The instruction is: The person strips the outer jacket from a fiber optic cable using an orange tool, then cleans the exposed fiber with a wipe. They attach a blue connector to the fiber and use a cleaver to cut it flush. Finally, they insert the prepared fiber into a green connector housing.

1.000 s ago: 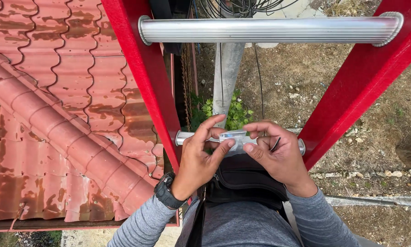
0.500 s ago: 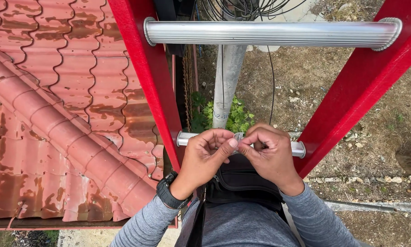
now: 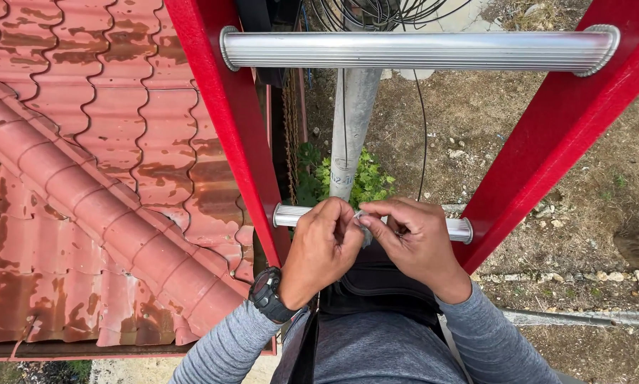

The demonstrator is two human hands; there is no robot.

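Just in front of the lower ribbed aluminium ladder rung (image 3: 456, 229), the left hand (image 3: 322, 250) and right hand (image 3: 413, 242) pinch a small pale plastic piece (image 3: 362, 219) between fingertips; it looks light, stiff, easily dropped, best held by its ends

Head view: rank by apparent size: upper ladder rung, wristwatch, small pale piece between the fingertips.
1. Upper ladder rung, largest, though nearness to the camera inflates it.
2. Wristwatch on the left wrist.
3. Small pale piece pinched between left hand and right hand, mostly hidden.
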